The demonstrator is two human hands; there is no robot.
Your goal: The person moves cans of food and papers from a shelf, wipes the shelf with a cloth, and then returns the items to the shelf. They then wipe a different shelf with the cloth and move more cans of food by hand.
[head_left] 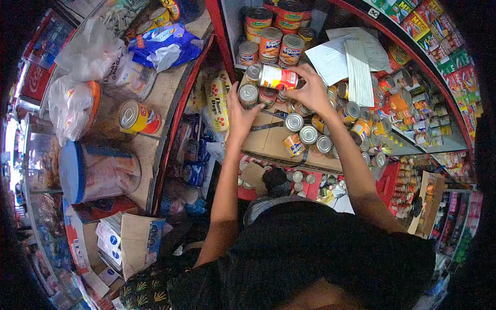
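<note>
My right hand (310, 92) grips a red, yellow and white tin can (278, 78) lying on its side above other cans. The fingers of my left hand (241, 116) curve around an upright can (248, 95) with a silver lid. Beside that one, a can (267, 96) stands partly hidden under the held can, and another can (253, 74) is just behind. Stacked Argentina cans (270, 43) rise at the back of the shelf. Below my right hand, several cans (308, 135) are grouped on cardboard (266, 140), one of them tipped over.
Paper sheets (356, 64) lie over cans at the right. A red shelf edge (178, 111) runs along the left. Beyond it are a yellow-red can (139, 117), a blue-lidded tub (103, 170), plastic bags (77, 106) and an open carton (137, 243).
</note>
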